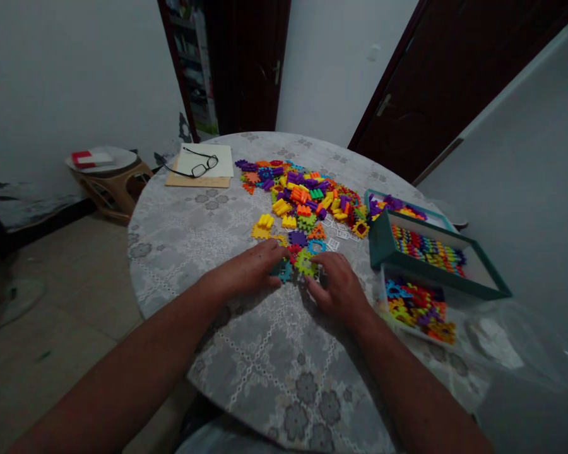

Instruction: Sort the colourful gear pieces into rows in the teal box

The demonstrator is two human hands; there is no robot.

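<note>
A small cluster of joined plastic building pieces [301,260], green, teal, red and blue, lies flat on the round table [246,353] between my hands. My left hand [253,270] rests palm down on the cloth, its fingertips touching the teal piece at the cluster's left edge. My right hand [337,289] pinches the cluster's right edge with thumb and fingers. Beyond them spreads a wide pile of loose coloured pieces [303,195], yellow, orange, purple and green.
A teal box [473,280] and its tilted lid [377,243] hold more pieces at the right, over a clear bag of pieces [419,309]. Glasses [199,166] lie on papers [218,161] at the far left. A stool [111,183] stands on the floor. Doors behind.
</note>
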